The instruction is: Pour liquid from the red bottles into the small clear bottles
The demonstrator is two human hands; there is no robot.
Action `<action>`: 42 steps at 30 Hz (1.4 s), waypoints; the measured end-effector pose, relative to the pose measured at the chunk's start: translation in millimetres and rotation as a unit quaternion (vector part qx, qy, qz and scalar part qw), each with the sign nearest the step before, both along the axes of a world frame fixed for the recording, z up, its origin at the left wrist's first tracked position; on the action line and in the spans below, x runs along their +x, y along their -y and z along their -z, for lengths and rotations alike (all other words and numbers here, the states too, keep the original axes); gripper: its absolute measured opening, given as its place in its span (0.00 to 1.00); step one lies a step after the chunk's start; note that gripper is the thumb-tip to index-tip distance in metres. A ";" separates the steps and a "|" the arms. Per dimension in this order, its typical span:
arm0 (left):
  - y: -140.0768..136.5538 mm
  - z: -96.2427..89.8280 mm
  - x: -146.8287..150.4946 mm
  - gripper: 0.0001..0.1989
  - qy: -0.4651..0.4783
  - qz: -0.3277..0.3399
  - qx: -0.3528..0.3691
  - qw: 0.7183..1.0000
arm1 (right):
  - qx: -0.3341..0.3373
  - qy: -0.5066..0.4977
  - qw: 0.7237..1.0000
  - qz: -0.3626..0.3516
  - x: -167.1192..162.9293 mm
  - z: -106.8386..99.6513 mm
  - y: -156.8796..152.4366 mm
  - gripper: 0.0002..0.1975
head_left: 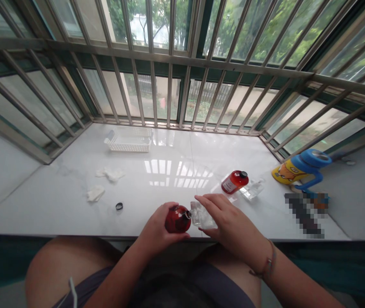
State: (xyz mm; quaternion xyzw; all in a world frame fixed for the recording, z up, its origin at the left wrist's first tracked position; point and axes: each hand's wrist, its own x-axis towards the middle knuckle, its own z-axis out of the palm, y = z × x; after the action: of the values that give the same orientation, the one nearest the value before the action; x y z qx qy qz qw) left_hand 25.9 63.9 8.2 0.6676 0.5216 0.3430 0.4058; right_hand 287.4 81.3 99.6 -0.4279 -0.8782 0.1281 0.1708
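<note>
My left hand (158,226) is wrapped round a red-brown bottle (176,220) near the front edge of the counter. The bottle is tilted, its uncapped dark neck pointing right. My right hand (225,214) grips a clear, square-sided container (200,214), partly hidden by the fingers. Its left end meets the bottle's mouth or lies very close to it; whether they touch I cannot tell. Left of my hands, a small black ring-like cap (119,206) lies on the counter. A second red bottle (234,182), labelled and black-capped, is beyond my right hand.
Crumpled white tissues (95,193) lie at the left, before a white perforated basket (128,146). Clear plastic packaging (252,189) is beside the capped bottle. A blue-and-yellow tumbler (301,167) stands at the right near a blurred-out patch. Metal bars (169,90) enclose the counter's back and sides.
</note>
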 end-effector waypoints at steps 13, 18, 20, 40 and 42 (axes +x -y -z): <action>1.0 2.1 -0.8 0.43 0.003 -0.002 0.000 1.000 | 0.009 0.023 1.000 -0.007 -3.6 -5.8 -0.6 0.46; 1.0 3.1 -1.5 0.43 0.005 -0.002 -0.002 1.000 | 0.015 0.031 0.999 -0.008 -4.1 -7.4 -1.5 0.44; 1.2 3.9 -1.8 0.43 0.005 -0.001 -0.001 1.000 | 0.017 0.032 0.999 -0.008 -4.0 -7.7 -1.4 0.44; 1.4 6.7 -2.6 0.43 0.001 -0.006 -0.006 1.000 | 0.022 0.051 0.998 -0.010 -4.4 -11.0 -0.1 0.45; 1.6 6.5 -2.6 0.43 0.000 -0.005 -0.006 1.000 | 0.024 0.050 0.998 -0.012 -4.7 -11.5 -0.4 0.45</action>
State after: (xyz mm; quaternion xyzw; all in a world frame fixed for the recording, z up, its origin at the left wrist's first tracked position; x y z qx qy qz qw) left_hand 23.3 62.4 1.7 0.6625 0.5271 0.3422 0.4076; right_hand 282.7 81.8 111.1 -0.4191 -0.8936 0.0874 0.1349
